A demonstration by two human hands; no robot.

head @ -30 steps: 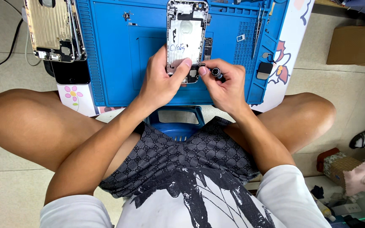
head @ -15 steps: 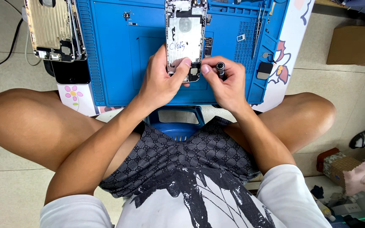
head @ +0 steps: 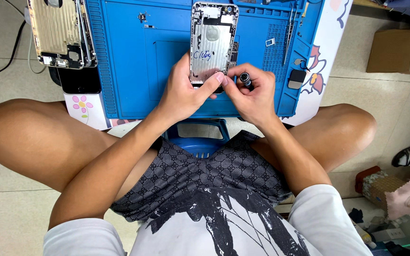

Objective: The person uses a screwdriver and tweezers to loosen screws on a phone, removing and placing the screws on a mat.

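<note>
An opened phone housing (head: 213, 40), silver inside, lies on a blue work mat (head: 134, 61). My left hand (head: 186, 90) grips the housing's near end, thumb across its bottom edge. My right hand (head: 252, 92) is closed around a small screwdriver with a dark knurled cap (head: 246, 78), its tip hidden behind my fingers at the housing's lower right corner. Both hands touch each other at that corner.
Stacked phone housings (head: 62, 31) and a black phone (head: 78, 79) lie at the mat's left. Tweezers (head: 289, 28) and small parts rest on the mat's right side. A cardboard box (head: 399, 47) stands far right. A blue stool (head: 200, 142) sits between my knees.
The right hand has shifted slightly with the screwdriver at the housing's lower corner; the cap sits more upright. The left hand keeps its grip.
</note>
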